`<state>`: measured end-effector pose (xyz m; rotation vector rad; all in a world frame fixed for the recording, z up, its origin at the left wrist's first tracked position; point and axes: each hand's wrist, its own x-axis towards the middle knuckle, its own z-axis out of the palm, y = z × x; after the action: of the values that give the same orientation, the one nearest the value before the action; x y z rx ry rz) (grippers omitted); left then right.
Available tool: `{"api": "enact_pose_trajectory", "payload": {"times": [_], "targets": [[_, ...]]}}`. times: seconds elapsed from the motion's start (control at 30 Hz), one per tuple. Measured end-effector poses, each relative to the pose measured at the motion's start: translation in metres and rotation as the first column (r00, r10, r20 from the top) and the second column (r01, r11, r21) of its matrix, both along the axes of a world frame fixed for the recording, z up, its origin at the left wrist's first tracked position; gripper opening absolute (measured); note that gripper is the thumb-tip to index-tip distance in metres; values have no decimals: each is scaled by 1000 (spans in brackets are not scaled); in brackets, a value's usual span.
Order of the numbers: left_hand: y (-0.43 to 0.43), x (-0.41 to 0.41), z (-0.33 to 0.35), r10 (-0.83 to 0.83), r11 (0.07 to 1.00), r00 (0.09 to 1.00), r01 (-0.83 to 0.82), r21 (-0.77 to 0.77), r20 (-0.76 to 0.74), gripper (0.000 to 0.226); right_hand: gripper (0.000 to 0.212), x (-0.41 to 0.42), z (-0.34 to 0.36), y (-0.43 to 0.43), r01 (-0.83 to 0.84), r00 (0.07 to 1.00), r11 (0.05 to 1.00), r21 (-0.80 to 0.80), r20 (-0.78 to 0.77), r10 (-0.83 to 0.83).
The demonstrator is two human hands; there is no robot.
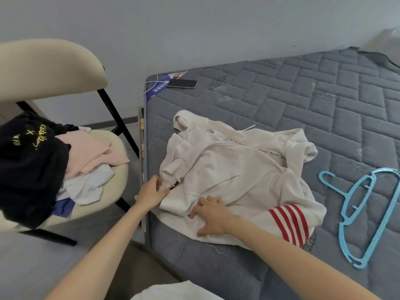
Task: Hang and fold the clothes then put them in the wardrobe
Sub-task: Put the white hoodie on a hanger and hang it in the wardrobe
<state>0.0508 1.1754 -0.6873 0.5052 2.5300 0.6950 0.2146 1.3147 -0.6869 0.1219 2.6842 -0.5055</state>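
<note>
1. The white top (pixel 233 169) lies crumpled on the mattress (pixel 303 105), at the mattress's near left corner, its hem reaching the near edge.
2. A sleeve with red stripes (pixel 290 224) lies towards the mattress's near edge, on the right side of the top.
3. The left hand (pixel 151 191) is at the mattress's left edge. Its fingers are curled onto the top's edge and pinch the cloth just beside a small black tag (pixel 174 186).
4. The right hand (pixel 213 215) rests flat on the top close to the mattress's near edge, fingers spread and straight, pressing the cloth down and grasping nothing.
5. Blue hangers (pixel 363 213) lie on the mattress's right side, apart from the top. They overlap, and I cannot tell how many there are.
6. A phone (pixel 182 83) lies face up at the mattress's far left corner, on a blue leaflet (pixel 158 87). A white cable (pixel 142 88) loops off the mattress's edge there.
7. A cream chair (pixel 43 61) stands to the left of the mattress, near its left edge.
8. More clothes are heaped on the chair seat: a black garment (pixel 28 169) with yellow lettering on the side away from the mattress, a pink garment (pixel 91 152) nearer it, and pale pieces beneath.
</note>
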Motion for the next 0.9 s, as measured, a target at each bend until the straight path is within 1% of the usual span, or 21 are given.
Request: {"api": "enact_pose_trajectory", "payload": {"times": [0.07,0.13,0.2,0.27,0.33,0.37,0.43,0.47,0.5,0.53,0.57,0.6,0.63,0.67,0.7,0.73,0.77,0.8,0.83,0.87,0.9], "targets": [[-2,-1,4,-22,997,1000,23,68,-21,18,43,1,-4,-2,-2,999,1000,25,-36,3],[-2,-2,6,-41,997,998,44,60,-56,12,27,2,-1,1,-8,998,1000,-2,-59,8],[-1,-2,7,-34,999,995,36,26,-98,9,22,2,8,10,41,999,990,-135,-25,-45],[2,0,8,6,999,994,-1,46,-106,9,23,4,24,25,188,981,923,-336,19,-193],[5,3,9,60,992,996,-53,115,-59,9,19,8,43,40,369,914,755,-542,64,-401],[5,4,10,88,987,996,-84,137,-23,9,15,10,51,47,441,868,634,-635,121,-482],[7,6,10,110,984,993,-115,139,40,15,12,15,63,60,512,803,367,-777,281,-525],[8,7,10,100,986,993,-107,127,57,20,16,18,68,66,527,800,290,-799,352,-485],[10,8,11,86,990,994,-93,109,71,23,18,21,73,71,555,808,295,-778,421,-413],[13,9,12,77,992,994,-84,98,77,24,17,23,77,73,587,808,377,-716,495,-319],[16,10,13,80,992,993,-87,92,85,24,22,26,80,73,595,788,509,-622,576,-217],[19,11,15,88,991,993,-96,90,84,22,31,29,81,72,557,745,655,-511,655,-123],[21,12,16,101,991,992,-107,82,76,18,37,30,81,69,472,692,783,-405,721,-44],[24,13,18,113,990,991,-119,72,77,15,37,31,80,67,361,649,875,-322,761,13],[25,14,19,138,986,985,-147,76,105,22,36,31,78,65,266,635,928,-260,772,34],[26,14,18,173,978,968,-190,83,183,37,36,30,77,66,232,655,949,-215,756,11],[26,15,17,200,969,936,-233,84,291,53,34,30,74,68,266,709,945,-192,703,-57],[25,17,16,213,960,898,-265,87,385,69,32,29,72,70,335,782,921,-196,604,-156],[24,19,15,208,959,870,-272,82,446,84,28,28,70,74,398,847,893,-212,459,-269],[24,22,13,198,961,855,-265,75,479,96,25,27,67,78,431,884,878,-210,294,-363],[24,24,11,189,964,851,-255,70,490,105,24,26,65,81,435,898,883,-178,167,-408]]}}
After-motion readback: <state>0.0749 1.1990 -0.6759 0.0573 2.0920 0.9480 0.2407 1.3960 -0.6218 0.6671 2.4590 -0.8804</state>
